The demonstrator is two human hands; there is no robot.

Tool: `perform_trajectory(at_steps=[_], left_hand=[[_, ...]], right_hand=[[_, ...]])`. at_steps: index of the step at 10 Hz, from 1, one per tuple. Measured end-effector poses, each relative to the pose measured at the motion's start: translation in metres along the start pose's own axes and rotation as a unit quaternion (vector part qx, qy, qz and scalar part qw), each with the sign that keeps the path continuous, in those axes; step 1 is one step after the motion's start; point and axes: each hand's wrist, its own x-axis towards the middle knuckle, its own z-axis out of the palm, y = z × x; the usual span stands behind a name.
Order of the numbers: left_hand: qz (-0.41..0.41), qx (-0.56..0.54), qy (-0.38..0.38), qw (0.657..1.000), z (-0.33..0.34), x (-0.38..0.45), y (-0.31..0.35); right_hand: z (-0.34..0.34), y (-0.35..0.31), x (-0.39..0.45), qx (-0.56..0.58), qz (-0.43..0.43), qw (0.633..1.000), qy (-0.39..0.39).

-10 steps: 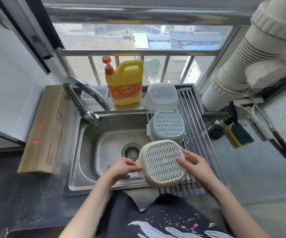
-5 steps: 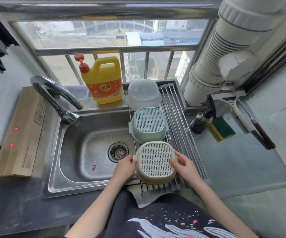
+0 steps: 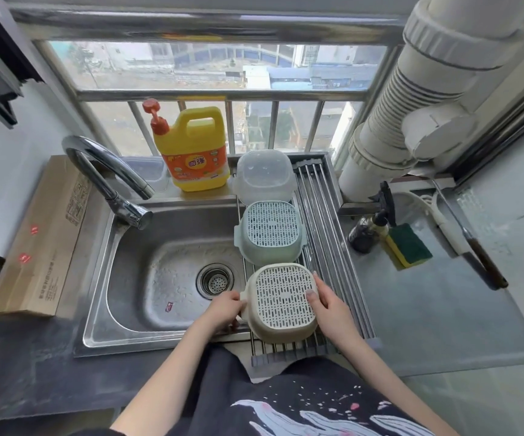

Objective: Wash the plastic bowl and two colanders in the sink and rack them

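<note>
We saw the cream colander (image 3: pixel 281 298) lying upside down on the near end of the roll-up drying rack (image 3: pixel 333 256), its slotted base facing up. The left hand (image 3: pixel 222 311) gripped its left handle, fingers curled round the rim, while the right hand (image 3: pixel 330 305) held its right edge, thumb laid on the slotted base and the fingers down the side.

Just beyond both hands, the blue colander (image 3: pixel 270 236) sat inverted on the same rack, close to the cream one; whether the two touched we could not tell. Further out from the hands, at the rack's far end, the clear plastic bowl (image 3: pixel 263 177) also lay upside down, its edge meeting the blue colander.

To the left of the left hand lay the steel sink (image 3: pixel 159 278) with its drain strainer (image 3: pixel 216 281), and the faucet (image 3: pixel 109 174) arched above the far left corner. A yellow detergent bottle (image 3: pixel 196 152) stood on the ledge beside the bowl. Well off to the left rested a long cardboard box (image 3: pixel 43 237). To the right of the right hand, past the rack, a green and yellow sponge (image 3: pixel 408 245) lay against a dark spray bottle (image 3: pixel 369 228) on the counter.
</note>
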Motion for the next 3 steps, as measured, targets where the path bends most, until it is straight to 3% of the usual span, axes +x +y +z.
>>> perform_trajectory(at_steps=[3], left_hand=[[0.035,0.032,0.033,0.998,-0.0026,-0.0007,0.0003]], right_hand=[[-0.0019,-0.0107,0.0033,-0.023,-0.055,0.997,0.042]])
